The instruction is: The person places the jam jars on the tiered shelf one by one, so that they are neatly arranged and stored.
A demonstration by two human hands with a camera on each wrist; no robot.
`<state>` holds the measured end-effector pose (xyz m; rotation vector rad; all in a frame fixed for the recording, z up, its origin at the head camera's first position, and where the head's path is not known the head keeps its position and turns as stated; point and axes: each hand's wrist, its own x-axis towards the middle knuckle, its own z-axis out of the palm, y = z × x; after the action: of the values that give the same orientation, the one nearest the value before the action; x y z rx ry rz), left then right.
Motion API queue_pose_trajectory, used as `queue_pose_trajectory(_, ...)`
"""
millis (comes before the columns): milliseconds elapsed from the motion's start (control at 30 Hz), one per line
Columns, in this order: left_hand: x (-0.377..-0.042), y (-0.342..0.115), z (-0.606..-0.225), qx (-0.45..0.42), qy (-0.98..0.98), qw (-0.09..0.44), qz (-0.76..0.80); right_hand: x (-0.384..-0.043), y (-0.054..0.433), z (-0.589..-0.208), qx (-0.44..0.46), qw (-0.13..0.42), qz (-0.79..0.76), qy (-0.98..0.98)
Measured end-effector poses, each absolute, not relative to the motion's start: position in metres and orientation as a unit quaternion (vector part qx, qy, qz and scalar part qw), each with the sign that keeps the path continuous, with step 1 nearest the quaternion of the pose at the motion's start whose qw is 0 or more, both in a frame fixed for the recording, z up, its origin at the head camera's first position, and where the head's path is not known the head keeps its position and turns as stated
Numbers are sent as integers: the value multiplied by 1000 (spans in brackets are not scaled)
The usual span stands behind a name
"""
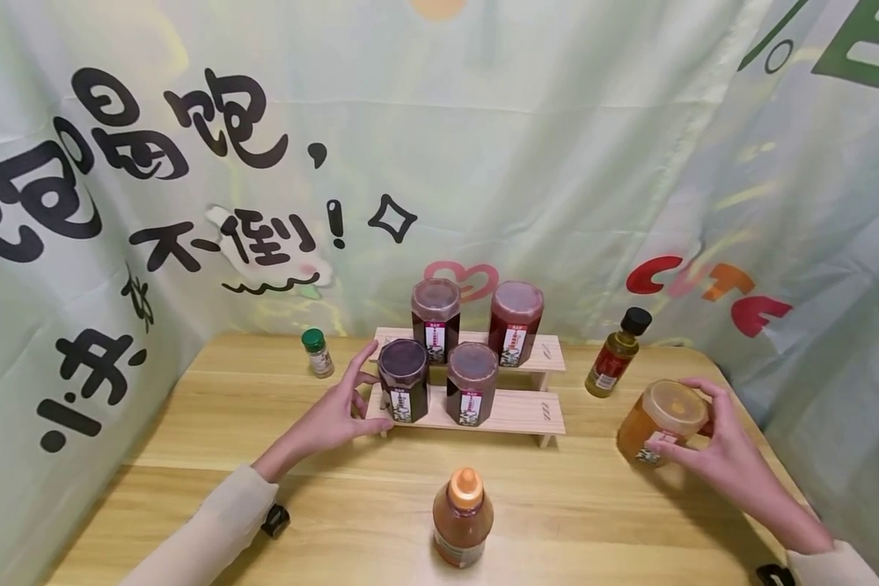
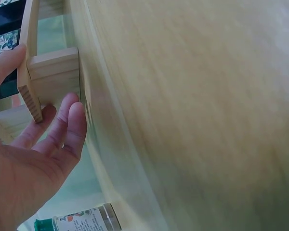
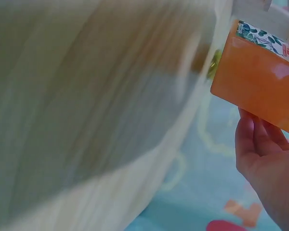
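Observation:
On the right, my right hand [image 1: 728, 460] grips an orange jar [image 1: 640, 435] with a pale lid, thumb in front and fingers behind. The right wrist view shows this jar's orange side [image 3: 255, 72] and patterned label. My left hand [image 1: 333, 415] holds the left end of a two-step wooden rack [image 1: 516, 417], its thumb at the lower board's front edge. Seen from the left wrist, the fingers [image 2: 70, 120] lie against the end of the board and leg. Two dark jars [image 1: 403, 382] [image 1: 472, 387] stand on the lower step, two reddish-dark jars [image 1: 435, 321] [image 1: 516, 325] on the upper.
A small green-capped shaker [image 1: 318, 354] stands left of the rack. Between rack and orange jar is a black-capped bottle [image 1: 615, 358]. An orange-capped squeeze bottle [image 1: 463, 521] stands at the front of the wooden table [image 1: 337, 521]. A printed curtain [image 1: 557, 163] hangs behind.

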<state>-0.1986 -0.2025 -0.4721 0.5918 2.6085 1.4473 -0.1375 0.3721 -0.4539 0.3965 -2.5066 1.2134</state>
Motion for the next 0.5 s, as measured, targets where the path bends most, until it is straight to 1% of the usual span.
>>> queue_pose_trajectory(500, -199, -203, -472, 201, 859, 44, 469, -122, 314, -421, 161, 147, 425, -879)
